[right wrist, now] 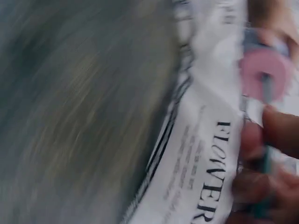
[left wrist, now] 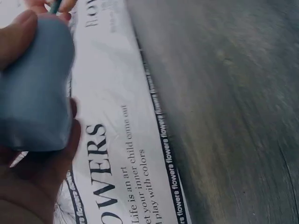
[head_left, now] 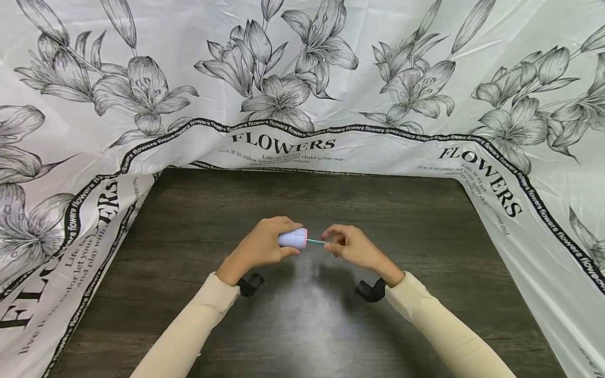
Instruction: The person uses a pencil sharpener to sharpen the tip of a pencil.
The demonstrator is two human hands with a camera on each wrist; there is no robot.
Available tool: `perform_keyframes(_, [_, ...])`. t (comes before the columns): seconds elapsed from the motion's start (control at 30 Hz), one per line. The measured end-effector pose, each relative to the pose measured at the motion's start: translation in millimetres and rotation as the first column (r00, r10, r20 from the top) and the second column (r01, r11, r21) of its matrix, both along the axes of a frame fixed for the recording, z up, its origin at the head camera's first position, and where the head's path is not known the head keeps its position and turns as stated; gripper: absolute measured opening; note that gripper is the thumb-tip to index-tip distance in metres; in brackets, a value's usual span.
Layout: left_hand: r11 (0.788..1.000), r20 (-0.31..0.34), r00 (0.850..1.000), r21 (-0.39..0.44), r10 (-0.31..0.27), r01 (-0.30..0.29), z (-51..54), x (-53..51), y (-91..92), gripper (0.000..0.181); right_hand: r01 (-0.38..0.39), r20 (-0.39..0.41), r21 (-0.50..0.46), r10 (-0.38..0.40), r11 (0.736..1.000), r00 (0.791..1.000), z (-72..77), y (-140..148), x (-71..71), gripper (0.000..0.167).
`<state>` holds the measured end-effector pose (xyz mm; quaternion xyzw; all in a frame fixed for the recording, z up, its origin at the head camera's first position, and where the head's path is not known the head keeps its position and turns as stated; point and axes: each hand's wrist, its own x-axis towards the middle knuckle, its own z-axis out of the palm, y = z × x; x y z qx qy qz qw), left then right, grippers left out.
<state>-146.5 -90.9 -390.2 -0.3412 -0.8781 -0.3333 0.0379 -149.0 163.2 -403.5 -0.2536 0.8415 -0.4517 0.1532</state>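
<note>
Tabletop [head_left: 316,320] glare, shadows, blur (right wrist view)

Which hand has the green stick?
The right hand: its thumb and fingers pinch the green stick. The left hand instead grips the lavender object, whose pink end faces the right hand.

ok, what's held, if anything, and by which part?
Left hand grips the lavender object around its body; right hand pinches the green stick by its shaft, short of the pink end.
</note>
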Motion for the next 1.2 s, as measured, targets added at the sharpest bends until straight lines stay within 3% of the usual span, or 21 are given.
perform_keyframes(0.07, [1.000,0.082,0.996,0.018,0.021,-0.022,1.0,-3.2,-4.1,0.046,0.033,-0.326,0.061,-0.011,0.998,0.945,-4.1,-3,3.2,0.018])
perform_keyframes(0.13, [0.998,0.167,0.985,0.044,0.030,-0.038,2.3,-6.6,-7.6,0.043,0.090,-0.591,0.084,-0.023,0.992,0.807,-8.6,-5,5.6,0.019])
perform_keyframes(0.27, [0.997,0.332,0.943,0.070,0.000,-0.024,6.6,-12.0,-12.2,0.041,0.159,-0.916,0.085,0.014,0.984,0.402,-12.6,-7,4.9,0.013])
perform_keyframes(0.33, [0.996,0.412,0.910,0.084,-0.044,0.011,7.9,-13.9,-13.9,0.039,0.196,-0.982,0.079,0.043,0.977,0.183,-13.2,-7,2.4,0.010])
perform_keyframes(0.4, [0.992,0.478,0.873,0.112,-0.098,0.050,7.9,-16.0,-15.3,0.035,0.225,-0.998,0.058,0.058,0.973,0.007,-14.3,-8,-0.6,0.014])
perform_keyframes(0.47, [0.985,0.521,0.841,0.152,-0.146,0.077,6.7,-17.6,-16.1,0.029,0.232,-0.994,0.036,0.058,0.972,-0.088,-16.6,-9,-3.3,0.018])
perform_keyframes(0.5, [0.983,0.529,0.834,0.168,-0.156,0.077,5.6,-18.2,-16.0,0.028,0.235,-0.993,0.034,0.060,0.971,-0.102,-17.9,-10,-4.1,0.019])
perform_keyframes(0.57, [0.983,0.525,0.839,0.178,-0.139,0.052,4.5,-17.8,-14.3,0.027,0.236,-0.997,0.050,0.061,0.970,-0.041,-20.5,-12,-3.4,0.020])
perform_keyframes(0.6, [0.984,0.507,0.854,0.173,-0.120,0.035,3.7,-16.9,-12.6,0.028,0.235,-0.998,0.067,0.060,0.970,0.038,-21.7,-14,-2.2,0.019])
perform_keyframes(0.63, [0.988,0.476,0.875,0.155,-0.087,0.014,3.4,-15.3,-10.7,0.031,0.232,-0.987,0.088,0.053,0.969,0.153,-22.8,-15,-0.4,0.019])
perform_keyframes(0.67, [0.991,0.433,0.900,0.130,-0.054,-0.003,2.8,-13.4,-8.3,0.034,0.214,-0.946,0.120,0.046,0.969,0.322,-22.1,-17,1.9,0.019])
perform_keyframes(0.73, [0.997,0.318,0.948,0.064,0.009,-0.031,1.2,-8.7,-2.8,0.039,0.142,-0.683,0.144,-0.006,0.979,0.730,-16.6,-18,4.6,0.020])
perform_keyframes(0.77, [0.999,0.250,0.968,0.035,0.026,-0.036,0.3,-6.4,0.0,0.042,0.116,-0.460,0.119,-0.049,0.986,0.887,-12.5,-18,3.8,0.021])
perform_keyframes(0.8, [0.999,0.184,0.982,0.016,0.035,-0.038,-1.5,-4.8,2.3,0.044,0.114,-0.224,0.086,-0.092,0.990,0.970,-8.0,-17,2.1,0.022])
perform_keyframes(0.83, [0.999,0.130,0.991,0.000,0.040,-0.040,-2.8,-3.2,4.3,0.045,0.131,-0.017,0.069,-0.130,0.989,0.991,-3.6,-16,-0.4,0.025])
perform_keyframes(0.87, [0.999,0.083,0.996,-0.012,0.040,-0.039,-4.8,-2.1,5.7,0.046,0.152,0.140,0.075,-0.162,0.985,0.977,2.0,-15,-2.6,0.025])
perform_keyframes(0.93, [0.999,0.032,0.999,-0.019,0.043,-0.042,-8.0,-1.1,6.6,0.048,0.137,0.228,0.101,-0.157,0.985,0.961,8.0,-13,-6.3,0.025])
perform_keyframes(1.0, [0.999,0.057,0.997,-0.004,0.051,-0.051,-8.3,-1.3,4.5,0.048,0.106,0.070,0.125,-0.115,0.987,0.991,7.5,-13,-5.6,0.019])
perform_keyframes(1.07, [0.998,0.121,0.991,0.002,0.061,-0.062,-7.3,-3.2,0.4,0.047,0.110,-0.222,0.158,-0.073,0.981,0.972,4.1,-14,-1.1,0.015])
perform_keyframes(1.13, [0.997,0.209,0.976,0.021,0.064,-0.070,-4.0,-6.7,-4.9,0.047,0.132,-0.536,0.169,-0.021,0.977,0.844,-2.1,-15,1.7,0.019])
perform_keyframes(1.2, [0.997,0.313,0.948,0.045,0.052,-0.069,-0.7,-10.7,-10.0,0.046,0.148,-0.765,0.165,0.032,0.975,0.643,-6.6,-15,2.9,0.021])
